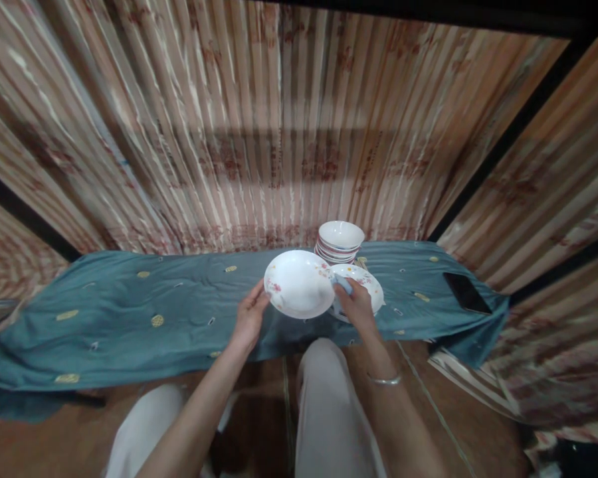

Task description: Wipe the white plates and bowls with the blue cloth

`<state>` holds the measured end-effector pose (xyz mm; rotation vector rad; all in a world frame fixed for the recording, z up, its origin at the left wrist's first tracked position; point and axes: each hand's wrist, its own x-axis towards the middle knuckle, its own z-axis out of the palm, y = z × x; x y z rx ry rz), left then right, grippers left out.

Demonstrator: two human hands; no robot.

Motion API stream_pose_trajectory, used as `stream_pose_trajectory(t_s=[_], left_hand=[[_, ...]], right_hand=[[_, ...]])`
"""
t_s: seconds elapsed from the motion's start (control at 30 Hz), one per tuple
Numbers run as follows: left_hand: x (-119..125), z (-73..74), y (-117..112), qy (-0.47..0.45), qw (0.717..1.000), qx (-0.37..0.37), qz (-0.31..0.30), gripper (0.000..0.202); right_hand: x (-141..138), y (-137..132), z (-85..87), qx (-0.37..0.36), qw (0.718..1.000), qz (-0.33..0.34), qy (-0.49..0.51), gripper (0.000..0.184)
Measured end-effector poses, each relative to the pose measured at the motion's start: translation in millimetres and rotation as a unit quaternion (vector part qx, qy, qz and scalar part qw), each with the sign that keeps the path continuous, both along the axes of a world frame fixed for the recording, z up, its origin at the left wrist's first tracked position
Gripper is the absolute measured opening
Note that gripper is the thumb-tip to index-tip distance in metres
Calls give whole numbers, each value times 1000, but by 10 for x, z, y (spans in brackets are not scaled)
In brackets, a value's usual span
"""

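Observation:
My left hand (250, 312) grips the left rim of a white plate (299, 283) with small red flower marks, held up and tilted toward me above the teal cloth. At the plate's right edge, my right hand (355, 302) is closed on a small light-blue cloth (343, 285). Behind that hand lies another white flowered plate (366, 282) on the table. A stack of white bowls (339, 241) stands just beyond both plates.
A teal cloth (129, 312) with small yellow motifs covers the low table. A black phone (467, 293) lies near its right end. Striped pinkish curtains (279, 133) hang behind. My knees in light trousers (323, 398) are below the table edge.

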<state>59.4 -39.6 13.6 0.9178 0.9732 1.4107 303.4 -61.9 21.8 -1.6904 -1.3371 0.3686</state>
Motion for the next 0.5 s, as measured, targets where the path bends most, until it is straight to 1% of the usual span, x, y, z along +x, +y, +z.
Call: stream_pose_trajectory(t_s=[0.03, 0.1, 0.17, 0.27, 0.37, 0.5], left_hand=[[128, -6, 9, -6, 1000, 4, -20, 61], [387, -39, 36, -19, 998, 20, -56, 58], [627, -93, 75, -22, 997, 27, -71, 55], [912, -199, 155, -4, 996, 33, -85, 52], [1088, -311, 242, 79, 993, 35, -83, 48], [1208, -431, 342, 168, 982, 56, -70, 43]], right_hand=[[132, -36, 23, 1, 1000, -10, -9, 39], [387, -92, 64, -19, 998, -49, -38, 38], [606, -129, 98, -49, 993, -83, -65, 34], [842, -153, 123, -96, 984, -108, -107, 29], [983, -145, 106, -130, 975, -114, -142, 26], [1086, -119, 36, -159, 964, -119, -177, 23]])
